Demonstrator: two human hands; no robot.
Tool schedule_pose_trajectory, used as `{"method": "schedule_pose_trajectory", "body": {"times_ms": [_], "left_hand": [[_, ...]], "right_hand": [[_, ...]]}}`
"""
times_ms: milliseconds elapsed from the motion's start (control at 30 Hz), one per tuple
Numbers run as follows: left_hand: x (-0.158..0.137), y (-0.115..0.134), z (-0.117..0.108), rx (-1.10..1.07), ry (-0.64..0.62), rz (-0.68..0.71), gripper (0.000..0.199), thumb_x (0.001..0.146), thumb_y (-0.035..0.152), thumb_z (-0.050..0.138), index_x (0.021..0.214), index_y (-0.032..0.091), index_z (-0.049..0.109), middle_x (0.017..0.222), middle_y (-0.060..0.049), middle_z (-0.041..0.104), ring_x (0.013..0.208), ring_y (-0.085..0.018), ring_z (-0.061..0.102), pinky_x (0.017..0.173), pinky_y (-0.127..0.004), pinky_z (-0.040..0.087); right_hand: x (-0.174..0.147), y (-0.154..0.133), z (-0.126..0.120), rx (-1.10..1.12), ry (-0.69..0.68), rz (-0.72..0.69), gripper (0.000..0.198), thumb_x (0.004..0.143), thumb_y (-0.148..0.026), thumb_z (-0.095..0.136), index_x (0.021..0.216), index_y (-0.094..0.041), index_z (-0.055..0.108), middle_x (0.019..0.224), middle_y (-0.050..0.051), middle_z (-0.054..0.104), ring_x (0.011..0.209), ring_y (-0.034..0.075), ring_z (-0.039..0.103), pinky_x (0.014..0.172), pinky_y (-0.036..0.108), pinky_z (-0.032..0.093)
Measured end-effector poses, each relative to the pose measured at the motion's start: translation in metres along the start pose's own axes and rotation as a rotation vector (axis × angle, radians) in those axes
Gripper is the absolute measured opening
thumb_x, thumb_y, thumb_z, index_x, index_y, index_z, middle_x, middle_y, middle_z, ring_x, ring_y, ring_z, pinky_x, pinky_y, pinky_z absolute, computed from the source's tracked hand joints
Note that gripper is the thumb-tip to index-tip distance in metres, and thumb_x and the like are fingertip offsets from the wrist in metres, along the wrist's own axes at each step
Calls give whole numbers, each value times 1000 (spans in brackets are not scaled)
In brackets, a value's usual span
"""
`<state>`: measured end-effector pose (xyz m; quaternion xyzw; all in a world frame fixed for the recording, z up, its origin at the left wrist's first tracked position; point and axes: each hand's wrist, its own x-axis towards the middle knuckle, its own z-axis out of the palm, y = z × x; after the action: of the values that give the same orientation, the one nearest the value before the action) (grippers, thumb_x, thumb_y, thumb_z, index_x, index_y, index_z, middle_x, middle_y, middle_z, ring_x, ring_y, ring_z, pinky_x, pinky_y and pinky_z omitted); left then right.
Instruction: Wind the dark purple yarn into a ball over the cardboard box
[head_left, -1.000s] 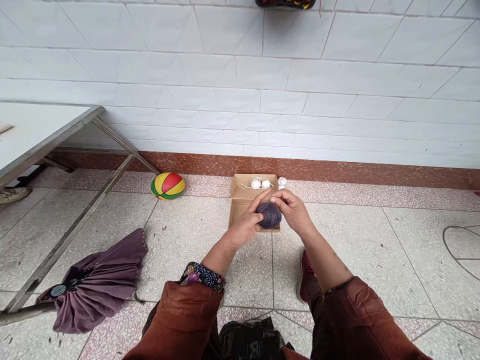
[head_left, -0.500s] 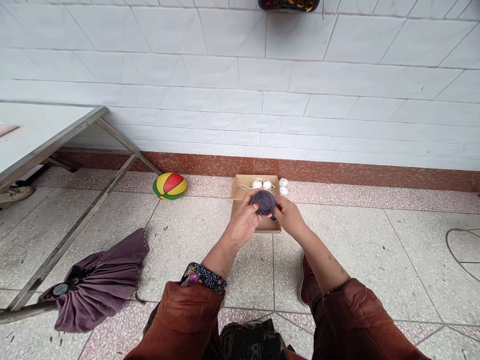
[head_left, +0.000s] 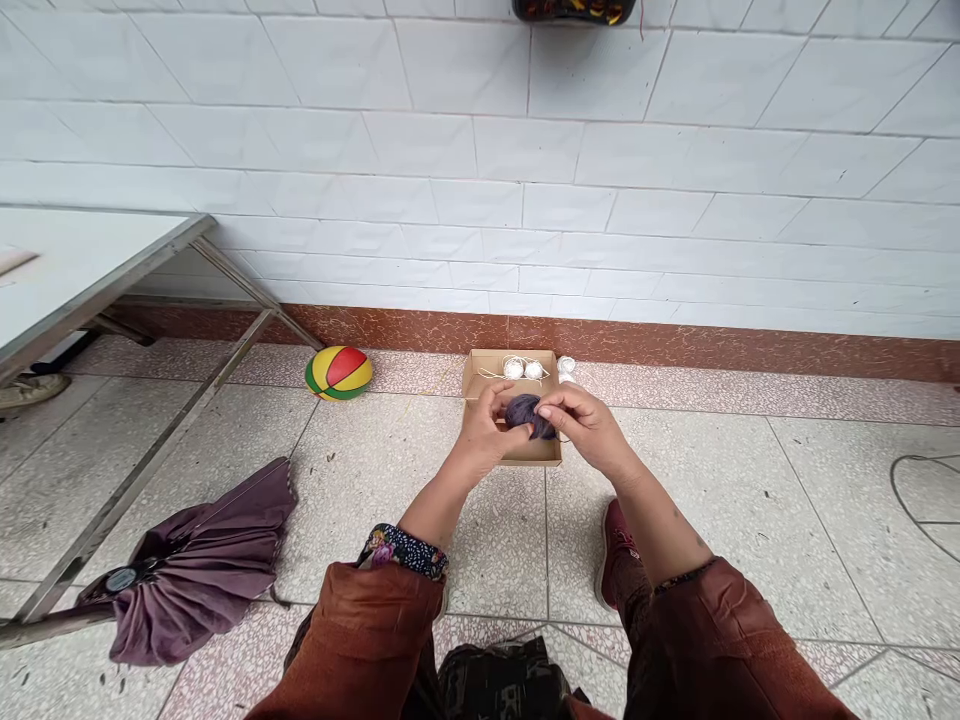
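Note:
A ball of dark purple-grey yarn (head_left: pixel 519 410) sits in my left hand (head_left: pixel 486 432), whose fingers and thumb curl around it from the left. My right hand (head_left: pixel 585 425) pinches at the ball's upper right side, thumb and forefinger together on the yarn; the exact strand is too small to make out. Both hands are above an open cardboard box (head_left: pixel 474 370) on the floor. In the box's far part lie white yarn balls (head_left: pixel 523 369) with loose strands. More white yarn (head_left: pixel 567 367) lies just outside its right edge.
A tiled wall (head_left: pixel 435 160) rises behind the box. To the left are a colourful ball (head_left: pixel 339 374), a folded purple umbrella (head_left: pixel 206 565) and a metal-framed table (head_left: pixel 105 270). A thin wire loop (head_left: pixel 904 510) lies at right. My red shoe (head_left: pixel 616 550) stands near the box.
My right hand has come up from the yarn ball's right side and now pinches at its top right. The ball has turned in my left hand, whose fingers have opened a little around it.

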<state>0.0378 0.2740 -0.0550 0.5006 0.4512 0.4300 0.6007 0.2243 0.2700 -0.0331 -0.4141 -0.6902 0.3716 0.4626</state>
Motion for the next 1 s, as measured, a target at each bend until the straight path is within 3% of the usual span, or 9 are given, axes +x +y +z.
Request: {"method": "schedule_pose_trajectory", "body": {"times_ms": [167, 300, 433, 600, 833, 1000], "left_hand": [[-10, 5, 4, -192, -272, -34, 68, 77, 28, 75, 140, 29, 49, 104, -4, 66, 97, -20, 61, 86, -36, 45], [-14, 11, 5, -419, -346, -9, 65, 75, 31, 77, 137, 26, 56, 119, -8, 66, 111, -24, 60, 94, -37, 45], [-10, 14, 5, -534, -246, 5, 50, 73, 28, 78, 121, 18, 67, 126, -12, 65, 122, -28, 58, 103, -41, 44], [-2, 12, -1, -559, 0, 1, 47, 71, 22, 79, 116, 21, 67, 120, -8, 68, 116, -23, 61, 102, -36, 46], [6, 7, -4, -557, 201, 26, 40, 67, 21, 83, 102, 22, 64, 109, -1, 66, 102, -15, 61, 98, -32, 47], [5, 1, -1, -355, 221, 34, 39, 68, 23, 82, 101, 21, 62, 104, -1, 66, 99, -16, 61, 98, -35, 45]], "right_hand": [[4, 16, -2, -4, 160, 93, 18, 90, -38, 66, 79, -23, 68, 80, 1, 63, 78, 18, 58, 77, 32, 47], [4, 27, 4, 28, 139, 251, 24, 89, -43, 62, 77, -22, 64, 76, 1, 60, 72, 18, 55, 70, 31, 44], [2, 35, 9, -72, 73, 294, 26, 90, -43, 56, 78, -21, 62, 74, 1, 59, 70, 17, 53, 67, 30, 42], [0, 35, 11, -146, 18, 245, 23, 92, -40, 56, 82, -21, 64, 73, 0, 58, 68, 16, 52, 64, 29, 41], [-4, 6, 9, -52, -307, 97, 19, 97, -35, 57, 91, -22, 69, 81, 0, 66, 72, 15, 57, 69, 28, 46], [-4, -5, 2, -19, -232, -39, 19, 98, -37, 59, 91, -24, 71, 84, 2, 66, 76, 16, 60, 73, 30, 48]]}}
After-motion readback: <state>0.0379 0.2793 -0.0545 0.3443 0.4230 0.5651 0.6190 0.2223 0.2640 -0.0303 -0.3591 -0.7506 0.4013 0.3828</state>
